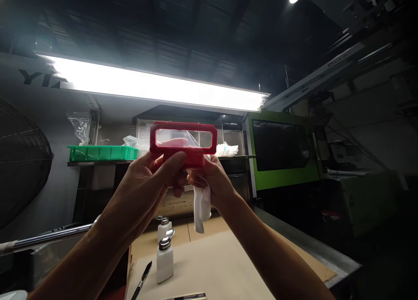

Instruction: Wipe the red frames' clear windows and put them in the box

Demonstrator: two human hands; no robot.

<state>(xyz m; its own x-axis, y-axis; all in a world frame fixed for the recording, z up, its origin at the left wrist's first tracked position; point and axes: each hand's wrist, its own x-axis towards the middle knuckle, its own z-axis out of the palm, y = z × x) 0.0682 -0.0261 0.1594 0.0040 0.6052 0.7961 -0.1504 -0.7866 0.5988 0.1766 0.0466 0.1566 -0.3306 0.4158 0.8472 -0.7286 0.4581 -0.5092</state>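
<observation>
Red frame [183, 143] with clear window is gripped at its base by left hand [148, 182] and right hand [212, 180], raised at 12 o'clock; white cloth [200, 208] pinched by right. Dispenser bottles [164, 258] at 6, on cardboard-covered bench [225, 269]; green machine [281, 154] at 3.

Harsh glare from the strip light [156, 85], dim, perhaps warped edges.

Below me I see a tan cardboard-covered bench [228, 265] carrying two white plastic pump bottles [164, 259], one behind the other, and a black pen [141, 281] beside them
</observation>
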